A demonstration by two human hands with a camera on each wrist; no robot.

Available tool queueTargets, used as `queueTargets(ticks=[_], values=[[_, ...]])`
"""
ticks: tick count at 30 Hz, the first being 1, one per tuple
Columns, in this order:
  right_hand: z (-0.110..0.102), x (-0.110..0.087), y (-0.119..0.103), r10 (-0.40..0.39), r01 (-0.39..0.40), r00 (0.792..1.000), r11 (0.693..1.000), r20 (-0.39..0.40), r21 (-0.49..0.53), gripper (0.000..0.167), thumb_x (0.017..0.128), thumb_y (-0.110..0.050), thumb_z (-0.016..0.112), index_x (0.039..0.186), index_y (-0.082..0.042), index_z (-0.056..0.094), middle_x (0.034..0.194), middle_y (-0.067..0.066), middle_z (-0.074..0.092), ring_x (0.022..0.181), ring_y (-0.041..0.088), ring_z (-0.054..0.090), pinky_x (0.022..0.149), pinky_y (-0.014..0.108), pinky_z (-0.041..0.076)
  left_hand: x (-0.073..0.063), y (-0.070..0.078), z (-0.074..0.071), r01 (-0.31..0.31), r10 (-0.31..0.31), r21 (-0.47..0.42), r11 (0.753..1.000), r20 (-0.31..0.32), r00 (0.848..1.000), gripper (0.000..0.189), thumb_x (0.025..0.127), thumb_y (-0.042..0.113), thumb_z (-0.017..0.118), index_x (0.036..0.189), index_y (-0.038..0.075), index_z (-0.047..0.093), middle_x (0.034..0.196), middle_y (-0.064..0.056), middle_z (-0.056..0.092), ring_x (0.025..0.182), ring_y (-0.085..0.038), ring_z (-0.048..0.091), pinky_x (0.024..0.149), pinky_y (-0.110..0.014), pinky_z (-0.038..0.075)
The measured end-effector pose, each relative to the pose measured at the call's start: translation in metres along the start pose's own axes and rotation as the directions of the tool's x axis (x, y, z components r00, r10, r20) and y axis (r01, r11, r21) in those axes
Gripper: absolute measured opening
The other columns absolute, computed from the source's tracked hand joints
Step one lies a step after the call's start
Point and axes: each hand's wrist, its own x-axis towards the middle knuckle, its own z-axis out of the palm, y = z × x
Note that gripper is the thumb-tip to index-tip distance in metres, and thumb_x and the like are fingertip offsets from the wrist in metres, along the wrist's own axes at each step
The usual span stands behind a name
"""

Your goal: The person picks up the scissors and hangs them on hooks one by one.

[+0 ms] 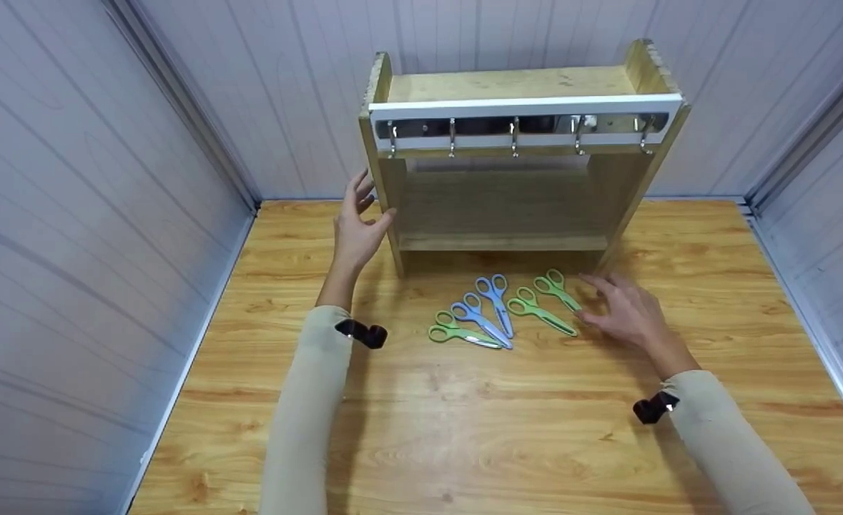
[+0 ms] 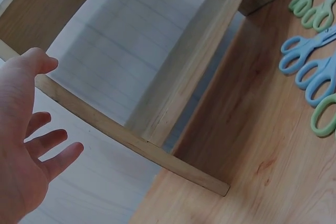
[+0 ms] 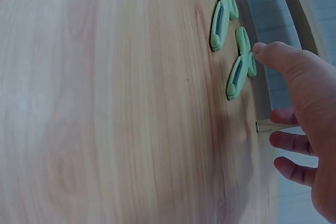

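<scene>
A wooden rack [image 1: 507, 204] with a row of metal hooks [image 1: 514, 137] stands upright. My left hand [image 1: 358, 232] is at its left side panel [image 2: 131, 141], thumb across the front edge and the other fingers spread on the outer side; contact is hard to tell. In front of the rack lie several scissors: two blue scissors [image 1: 494, 304] and three green scissors [image 1: 541, 312]. My right hand [image 1: 628, 311] hovers beside the rightmost green scissors [image 1: 558, 287], near the rack's right foot. Its fingers are loosely bent, thumb apart, holding nothing.
The rack stands on a wood-grain tabletop [image 1: 450, 436], close to a pale panelled back wall [image 1: 307, 100]. Similar walls rise at left [image 1: 71, 236] and right [image 1: 814, 164]. A small dark camera sits on each wrist.
</scene>
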Motion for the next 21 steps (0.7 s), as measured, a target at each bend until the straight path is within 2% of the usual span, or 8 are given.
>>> queueTargets(ticks=[4, 9, 12, 21], values=[[0.003, 0.001, -0.001, 0.016, -0.016, 1.000, 1.000, 0.010, 0.002, 0.072, 0.096, -0.047, 0.085, 0.157, -0.015, 0.065, 0.122, 0.023, 0.072, 0.097, 0.041, 0.073, 0.075, 0.062, 0.060, 0.001, 0.000, 0.002, 0.005, -0.005, 0.001, 1.000, 0.004, 1.000, 0.083, 0.102, 0.011, 0.077, 0.175, 0.016, 0.039, 0.173, -0.018, 0.055, 0.158, -0.046, 0.056, 0.121, -0.062, 0.056], [0.006, 0.003, -0.003, 0.037, -0.037, 0.999, 0.999, 0.022, 0.002, 0.072, 0.094, -0.047, 0.086, 0.156, -0.015, 0.066, 0.109, 0.018, 0.070, 0.086, 0.032, 0.068, 0.067, 0.050, 0.054, 0.002, 0.000, 0.004, 0.018, -0.018, 0.010, 1.000, 0.011, 1.000, 0.082, 0.102, 0.012, 0.076, 0.175, 0.019, 0.040, 0.173, -0.018, 0.055, 0.158, -0.044, 0.056, 0.117, -0.057, 0.060], [0.009, 0.004, -0.004, 0.042, -0.043, 0.999, 0.999, 0.024, 0.007, 0.069, 0.095, -0.044, 0.087, 0.155, -0.015, 0.067, 0.105, 0.015, 0.069, 0.085, 0.029, 0.067, 0.064, 0.045, 0.051, 0.003, 0.000, 0.006, 0.022, -0.022, 0.017, 1.000, 0.006, 1.000, 0.081, 0.102, 0.012, 0.075, 0.175, 0.021, 0.041, 0.172, -0.018, 0.056, 0.156, -0.042, 0.059, 0.112, -0.055, 0.063], [0.014, 0.006, -0.007, 0.063, -0.063, 0.996, 0.998, 0.060, -0.004, 0.059, 0.099, -0.036, 0.083, 0.151, -0.012, 0.070, 0.107, 0.018, 0.070, 0.087, 0.032, 0.067, 0.067, 0.054, 0.054, 0.007, 0.000, 0.013, 0.029, -0.029, 0.018, 0.999, 0.012, 0.999, 0.079, 0.102, 0.010, 0.074, 0.174, 0.017, 0.041, 0.167, -0.024, 0.057, 0.149, -0.047, 0.063, 0.118, -0.057, 0.059]])
